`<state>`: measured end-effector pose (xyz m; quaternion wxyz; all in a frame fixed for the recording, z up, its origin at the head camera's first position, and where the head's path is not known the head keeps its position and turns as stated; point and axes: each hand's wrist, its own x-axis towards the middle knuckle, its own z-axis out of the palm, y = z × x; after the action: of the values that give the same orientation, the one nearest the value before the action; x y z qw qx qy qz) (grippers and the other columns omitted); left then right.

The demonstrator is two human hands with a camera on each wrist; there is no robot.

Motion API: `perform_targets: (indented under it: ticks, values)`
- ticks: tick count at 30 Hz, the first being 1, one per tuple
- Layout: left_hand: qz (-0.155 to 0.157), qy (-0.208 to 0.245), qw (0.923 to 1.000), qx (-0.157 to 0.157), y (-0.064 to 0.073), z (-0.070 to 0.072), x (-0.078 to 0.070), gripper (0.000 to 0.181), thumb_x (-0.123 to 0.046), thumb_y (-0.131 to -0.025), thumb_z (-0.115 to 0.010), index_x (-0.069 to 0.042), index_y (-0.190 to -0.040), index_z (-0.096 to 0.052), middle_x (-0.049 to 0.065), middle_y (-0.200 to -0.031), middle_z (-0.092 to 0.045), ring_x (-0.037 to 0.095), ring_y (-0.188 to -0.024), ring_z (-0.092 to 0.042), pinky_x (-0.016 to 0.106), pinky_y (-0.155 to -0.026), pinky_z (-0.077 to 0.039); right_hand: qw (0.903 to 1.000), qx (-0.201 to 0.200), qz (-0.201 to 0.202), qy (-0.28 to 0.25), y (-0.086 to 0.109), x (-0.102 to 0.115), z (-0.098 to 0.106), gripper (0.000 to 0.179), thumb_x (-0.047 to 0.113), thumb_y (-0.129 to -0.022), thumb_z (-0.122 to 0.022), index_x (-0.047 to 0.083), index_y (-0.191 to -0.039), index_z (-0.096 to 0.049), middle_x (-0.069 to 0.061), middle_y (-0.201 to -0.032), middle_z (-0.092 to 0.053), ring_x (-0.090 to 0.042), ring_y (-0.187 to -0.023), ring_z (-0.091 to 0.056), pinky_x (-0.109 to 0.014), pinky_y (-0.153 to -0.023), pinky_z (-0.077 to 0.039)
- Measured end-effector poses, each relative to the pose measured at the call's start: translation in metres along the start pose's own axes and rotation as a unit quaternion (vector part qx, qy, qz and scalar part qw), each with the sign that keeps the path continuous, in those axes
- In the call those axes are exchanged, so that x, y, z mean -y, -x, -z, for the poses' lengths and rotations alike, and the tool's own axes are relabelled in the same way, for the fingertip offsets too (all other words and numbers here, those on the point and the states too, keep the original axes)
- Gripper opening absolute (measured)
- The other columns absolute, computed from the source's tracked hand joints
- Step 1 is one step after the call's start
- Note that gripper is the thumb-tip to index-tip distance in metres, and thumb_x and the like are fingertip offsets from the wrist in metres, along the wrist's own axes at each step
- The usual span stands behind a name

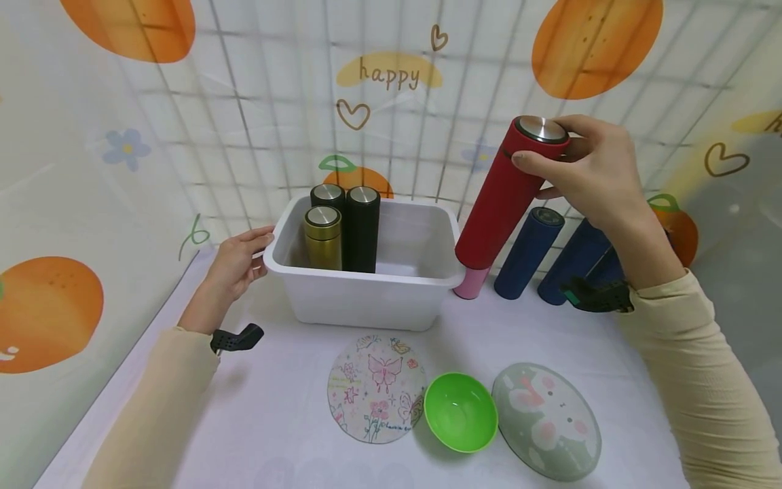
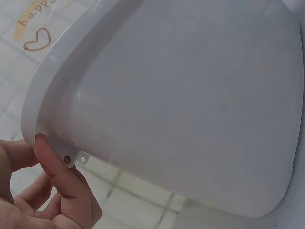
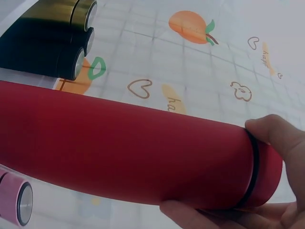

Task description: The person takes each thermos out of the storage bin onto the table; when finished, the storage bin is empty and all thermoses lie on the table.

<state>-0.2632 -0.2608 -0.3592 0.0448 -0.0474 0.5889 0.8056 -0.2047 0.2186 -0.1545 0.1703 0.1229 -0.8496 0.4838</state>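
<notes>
A red thermos (image 1: 507, 197) hangs tilted in the air at the bin's right end, its silver-topped lid up. My right hand (image 1: 595, 166) grips it near the lid; the right wrist view shows thumb and fingers round the red thermos (image 3: 128, 148). With my left hand (image 1: 238, 261) I pinch the left rim of a white plastic bin (image 1: 366, 299); the thumb lies against the rim in the left wrist view. Inside the bin's left half stand a gold thermos (image 1: 324, 248) and two black thermoses, the taller black thermos (image 1: 363, 231) beside it.
Right of the bin, a pink thermos (image 1: 470, 284) is partly hidden behind the red one. Several blue thermoses, one a blue thermos (image 1: 528, 255), lean against the back grid. In front lie a butterfly mat (image 1: 379, 387), a green bowl (image 1: 461, 411) and a rabbit mat (image 1: 550, 421).
</notes>
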Motion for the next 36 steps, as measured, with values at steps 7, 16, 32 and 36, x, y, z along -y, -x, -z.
perform_targets:
  ticks: [7,16,32,36]
  values:
    - [0.002,0.007,1.0,-0.001,-0.001,0.001,0.001,0.035,-0.015,-0.098,-0.067,-0.009,-0.131,-0.059,-0.001,-0.096,-0.07,0.009,-0.073,-0.065,0.02,-0.055,-0.051,0.9999,-0.006,-0.008,-0.002,0.004,-0.008,0.008,0.049,0.021,-0.085,-0.082,0.004,-0.126,-0.061,0.004,-0.092,-0.073,-0.013,-0.068,-0.073,-0.029,-0.058,-0.057]
    - [0.002,0.009,1.0,-0.003,-0.002,0.004,0.002,0.034,-0.016,-0.098,-0.067,-0.011,-0.131,-0.061,-0.002,-0.098,-0.071,0.01,-0.074,-0.065,0.021,-0.055,-0.051,0.9999,-0.003,-0.006,0.008,0.006,-0.022,0.011,0.047,0.021,-0.086,-0.081,0.005,-0.127,-0.063,0.002,-0.096,-0.073,-0.011,-0.072,-0.073,-0.03,-0.058,-0.057]
    - [0.008,0.006,0.9999,-0.004,-0.003,0.001,0.002,0.035,-0.016,-0.098,-0.066,-0.011,-0.133,-0.059,-0.001,-0.101,-0.069,0.011,-0.072,-0.065,0.021,-0.056,-0.05,0.9961,0.011,-0.048,0.073,0.017,-0.06,0.008,0.061,0.035,-0.086,-0.08,0.005,-0.134,-0.057,-0.002,-0.099,-0.072,-0.011,-0.071,-0.072,-0.028,-0.061,-0.058]
    - [0.005,0.001,1.0,-0.007,-0.003,0.001,0.002,0.034,-0.016,-0.098,-0.066,-0.011,-0.131,-0.06,0.0,-0.102,-0.069,0.011,-0.073,-0.065,0.021,-0.057,-0.051,0.9954,0.006,-0.043,0.085,0.021,-0.071,0.003,0.06,0.038,-0.086,-0.079,0.007,-0.133,-0.058,-0.008,-0.104,-0.072,-0.01,-0.073,-0.072,-0.027,-0.062,-0.058]
